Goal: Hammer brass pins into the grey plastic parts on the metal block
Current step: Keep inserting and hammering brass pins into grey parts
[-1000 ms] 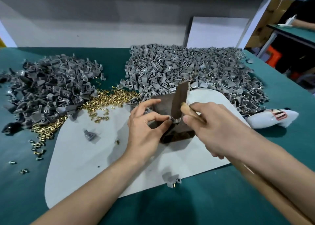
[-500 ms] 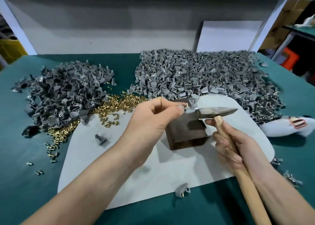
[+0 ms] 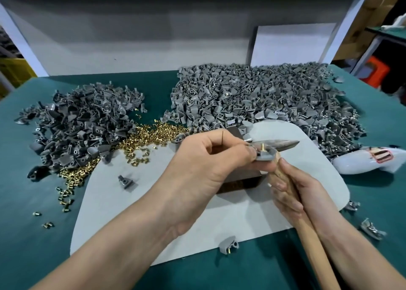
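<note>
One grey part [image 3: 267,156] is pinched at its 9 o'clock edge by the fingers [image 3: 248,152] of the left hand [image 3: 208,160], with the thumb beneath and the forefinger on top. A pin [image 3: 262,146] stands upright in it with its shank well proud, so it is judged not yet driven. The part sits over the 3 o'clock side of the block [image 3: 239,181], most of which the hand hides; whether part and block touch cannot be told. The edge pinch leaves the pin head bare, judged so that a blow can reach it clear of the fingers. The hammer [image 3: 283,144] lies level, its head just beyond the part at 12 o'clock. The right hand [image 3: 290,193] has its fingers curled tight round the wooden handle close below the head, a short grip judged to suit light, aimed taps. The block stands on a pale mat [image 3: 136,213] on the green table [image 3: 33,245]. Stock lies near: loose pins [image 3: 151,133] at 10 o'clock of the block, a dark heap [image 3: 83,122] at 9 to 10 o'clock, and a larger, lighter heap [image 3: 263,98] at 12 to 1 o'clock.
</note>
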A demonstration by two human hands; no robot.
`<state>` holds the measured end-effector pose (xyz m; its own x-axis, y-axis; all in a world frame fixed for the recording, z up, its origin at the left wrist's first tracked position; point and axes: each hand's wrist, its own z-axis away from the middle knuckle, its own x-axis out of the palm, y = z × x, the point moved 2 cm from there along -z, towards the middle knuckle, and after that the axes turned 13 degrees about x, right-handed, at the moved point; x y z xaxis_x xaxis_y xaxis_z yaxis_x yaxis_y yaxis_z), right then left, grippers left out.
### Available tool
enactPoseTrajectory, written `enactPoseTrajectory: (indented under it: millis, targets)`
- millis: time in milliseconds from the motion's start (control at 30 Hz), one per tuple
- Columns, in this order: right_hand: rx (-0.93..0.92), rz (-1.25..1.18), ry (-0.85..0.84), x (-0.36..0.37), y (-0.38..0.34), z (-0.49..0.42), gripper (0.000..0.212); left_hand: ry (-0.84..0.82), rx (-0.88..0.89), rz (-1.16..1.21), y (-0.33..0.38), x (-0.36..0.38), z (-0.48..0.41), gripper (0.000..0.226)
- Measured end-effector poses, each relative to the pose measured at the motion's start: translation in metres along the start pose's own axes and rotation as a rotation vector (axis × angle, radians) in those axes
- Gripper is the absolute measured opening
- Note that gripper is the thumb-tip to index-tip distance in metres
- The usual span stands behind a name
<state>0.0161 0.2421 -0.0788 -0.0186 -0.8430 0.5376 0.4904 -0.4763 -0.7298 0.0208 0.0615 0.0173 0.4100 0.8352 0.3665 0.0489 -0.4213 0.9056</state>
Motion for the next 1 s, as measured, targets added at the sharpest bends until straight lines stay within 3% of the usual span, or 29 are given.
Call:
enactPoseTrajectory:
  millis: [133,233,367,533,633,1000]
  targets:
    - [0.032,-0.013,-0.014,0.001,0.0,0.001,0.028,0.006,0.024,-0.07,-0.005,-0.004,-0.002,0.013]
    - [0.053,0.007,0.025,0.005,-0.003,0.007,0.031,0.1,0.195,-0.566,-0.021,-0.02,-0.011,0.01]
    - [-0.131,0.425,0.259,0.018,-0.013,0.023,0.032,0.126,0.26,-0.937,-0.05,-0.035,-0.012,0.015]
    - [-0.261,0.829,0.329,0.049,-0.026,0.041,0.027,0.102,0.416,-1.062,-0.056,-0.034,-0.015,0.02]
    - [-0.316,0.918,0.373,0.062,-0.028,0.041,0.024,0.087,0.404,-1.107,-0.056,-0.033,-0.018,0.023]
    - [-0.182,1.083,0.429,0.062,-0.013,0.024,0.023,0.051,0.489,-1.223,-0.056,-0.034,-0.015,0.013]
